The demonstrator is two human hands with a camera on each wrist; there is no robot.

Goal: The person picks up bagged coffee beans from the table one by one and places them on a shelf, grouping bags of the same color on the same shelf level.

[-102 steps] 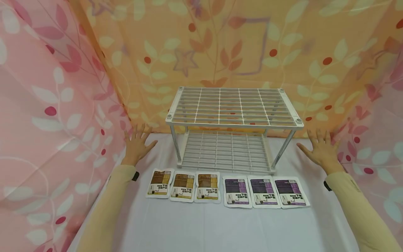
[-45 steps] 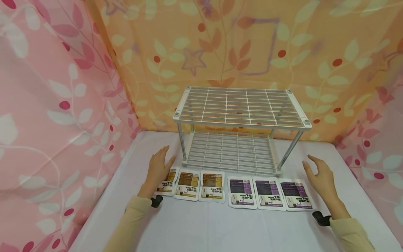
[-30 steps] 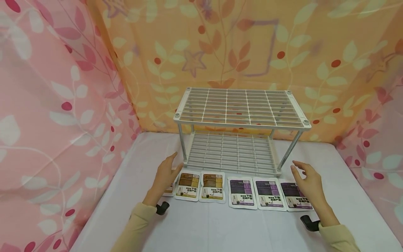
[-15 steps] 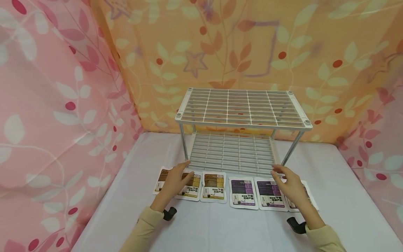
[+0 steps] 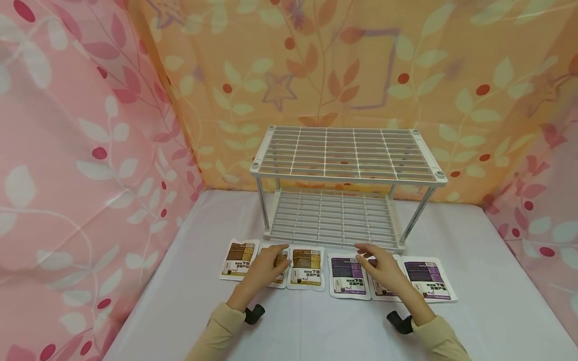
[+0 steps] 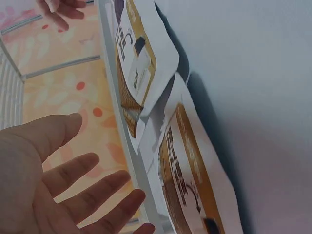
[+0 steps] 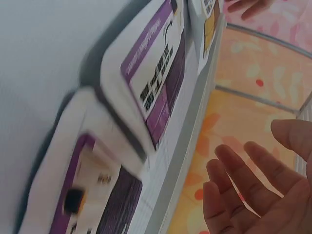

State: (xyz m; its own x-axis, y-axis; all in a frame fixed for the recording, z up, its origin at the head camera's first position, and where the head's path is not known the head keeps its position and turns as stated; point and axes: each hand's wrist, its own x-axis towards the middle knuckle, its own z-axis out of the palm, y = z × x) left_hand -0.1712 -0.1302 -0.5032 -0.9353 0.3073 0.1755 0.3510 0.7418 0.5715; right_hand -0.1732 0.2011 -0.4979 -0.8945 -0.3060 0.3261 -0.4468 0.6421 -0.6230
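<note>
Six flat pouches lie in a row on the white tabletop (image 5: 316, 326) before a white two-tier wire rack (image 5: 347, 173). Three are brown (image 5: 238, 259) and three are purple (image 5: 346, 276). My left hand (image 5: 270, 261) hovers open over the middle brown pouch (image 5: 280, 262), which it partly hides. My right hand (image 5: 378, 263) hovers open over the middle purple pouch (image 5: 385, 291). The left wrist view shows my left hand's spread fingers (image 6: 73, 180) above the brown pouches (image 6: 190, 180), holding nothing. In the right wrist view my right hand's fingers (image 7: 253, 190) are spread over the purple pouches (image 7: 151, 83).
Both rack shelves hold nothing. Pink leaf-print curtains (image 5: 81, 150) close in the left and right sides, and an orange one (image 5: 316, 65) hangs behind the rack. Bare tabletop lies in front of the pouches and beside the rack.
Both hands have moved inward from the table's far corners. The left went from the leftmost to the middle brown pouch, the right from the rightmost to the middle purple pouch.
</note>
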